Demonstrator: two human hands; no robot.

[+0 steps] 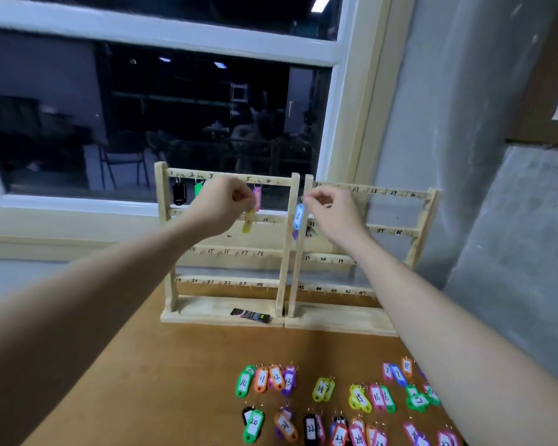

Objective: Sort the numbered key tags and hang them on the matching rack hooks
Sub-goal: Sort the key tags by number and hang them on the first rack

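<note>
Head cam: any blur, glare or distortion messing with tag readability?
Head view: wide-angle bending bows the window frame; ceiling-light reflections in the dark glass, no glare on tags; blue tag in the right hand reads 6; yellow tag under the left hand is soft, unreadable; table tags legible.

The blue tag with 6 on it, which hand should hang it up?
The right hand. It already pinches the ring of the blue tag, close to hook 6 on the left rack. The left hand is busy holding a yellow tag.
</note>
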